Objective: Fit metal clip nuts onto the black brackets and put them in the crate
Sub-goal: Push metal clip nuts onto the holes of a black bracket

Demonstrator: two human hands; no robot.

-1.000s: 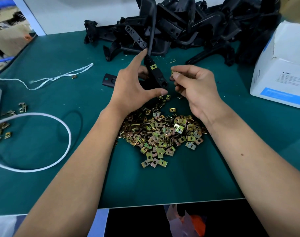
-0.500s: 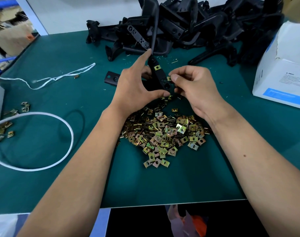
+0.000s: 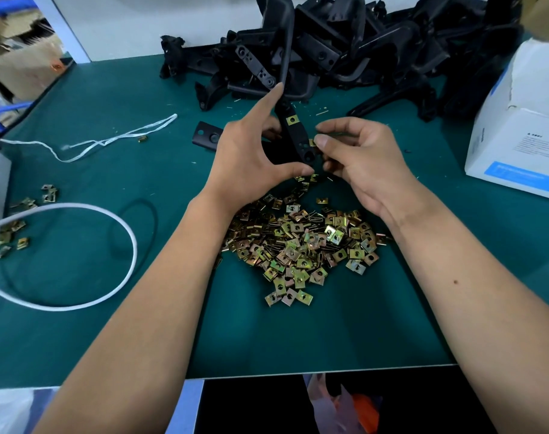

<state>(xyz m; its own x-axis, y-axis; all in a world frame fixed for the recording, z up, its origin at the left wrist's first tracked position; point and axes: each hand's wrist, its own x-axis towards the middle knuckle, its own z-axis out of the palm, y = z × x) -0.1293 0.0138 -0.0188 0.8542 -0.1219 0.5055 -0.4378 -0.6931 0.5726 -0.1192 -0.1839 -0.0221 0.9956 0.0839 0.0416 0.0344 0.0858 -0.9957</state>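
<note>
My left hand [image 3: 248, 161] holds a black bracket [image 3: 295, 136] between thumb and fingers, the index finger stretched up along it. One gold clip nut [image 3: 292, 120] sits fitted on the bracket's upper part. My right hand [image 3: 357, 158] pinches another clip nut [image 3: 312, 142] against the bracket's right edge, near its lower holes. A heap of loose gold clip nuts [image 3: 301, 245] lies on the green mat just below both hands. No crate is in view.
A pile of black brackets [image 3: 345, 48] fills the table's back. A white box [image 3: 520, 126] stands at the right. A white cord loop [image 3: 79, 255], white string [image 3: 116, 139], a black plate [image 3: 206, 139] and a few stray nuts [image 3: 13, 230] lie at the left.
My right hand has brought its clip nut leftward onto the bracket's right edge. My left hand and the bracket have stayed almost still.
</note>
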